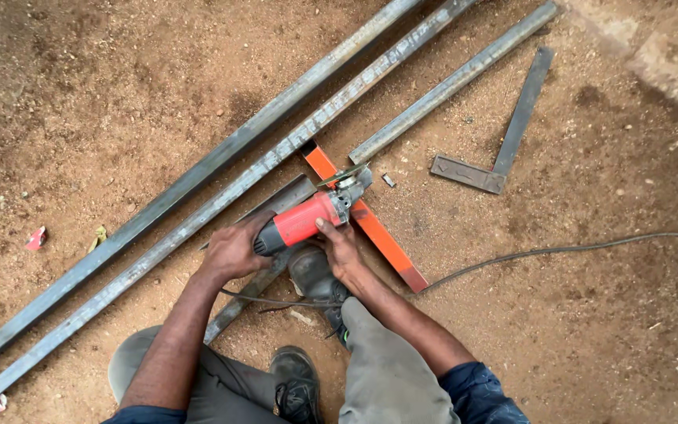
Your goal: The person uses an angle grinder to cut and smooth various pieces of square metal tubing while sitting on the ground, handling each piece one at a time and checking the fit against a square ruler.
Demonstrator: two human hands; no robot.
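I take the orange-painted bar (368, 222) as landmark. Far left of it, two long grey steel tubes (198, 177) lie diagonal on the dirt ground (606, 314), dull and scuffed, square-edged. Nearer, a shorter grey section (264, 267) runs under my hands, just left of the bar and pinned by my black shoe (311, 271).

My left hand (233, 250) — fingers closed round the rear of the angle grinder (308, 218), a red plastic body with a grey metal head. My right hand (340, 247) is wrapped on the body's near side, thumb up on the casing. The thin disc (344, 174) stands edge-on right at the bar, close to where it meets the tubes; contact I cannot tell.

My judgement: keep both grips firm, the disc square to the metal, the cable (559, 251) trailing clear.

Right of the bar: a third grey tube (453, 82), then a flat steel try square (504, 149), L-shaped and rusty.
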